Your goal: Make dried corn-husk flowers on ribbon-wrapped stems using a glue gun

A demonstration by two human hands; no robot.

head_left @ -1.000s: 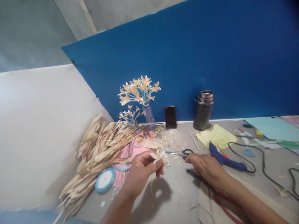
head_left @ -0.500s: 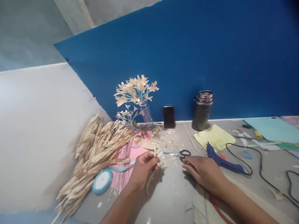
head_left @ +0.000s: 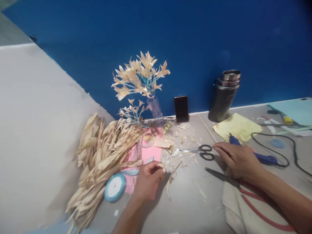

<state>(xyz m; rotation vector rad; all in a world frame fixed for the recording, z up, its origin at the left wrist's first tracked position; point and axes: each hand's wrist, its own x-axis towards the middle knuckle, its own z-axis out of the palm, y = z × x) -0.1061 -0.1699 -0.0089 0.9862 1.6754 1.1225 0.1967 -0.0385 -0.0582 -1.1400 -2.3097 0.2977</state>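
Note:
My left hand point(head_left: 149, 179) is closed in a pinch on a small pale piece of corn husk point(head_left: 162, 166), above the edge of a pink sheet point(head_left: 158, 155). My right hand point(head_left: 240, 160) is open, fingers stretched out, and seems to hold nothing. It hovers between black-handled scissors point(head_left: 206, 152) and a blue glue gun point(head_left: 266, 159), hiding part of the gun. Beneath it lie large shears point(head_left: 219, 175) with red handles, on a folded cloth point(head_left: 232, 208). A spool of light-blue ribbon point(head_left: 115, 188) lies left of my left hand.
Dried corn husks point(head_left: 104, 156) are heaped at left. Husk flowers point(head_left: 141, 76) stand in a clear bottle point(head_left: 155, 110), near a phone point(head_left: 181, 109) and a dark flask point(head_left: 224, 96) by the blue wall. Yellow paper point(head_left: 237, 126) and a black cord point(head_left: 291, 146) lie at right.
My right hand has moved right, away from the black-handled scissors to the glue gun, uncovering the red-handled shears. The left hand keeps its pinch. The view has shifted and come closer.

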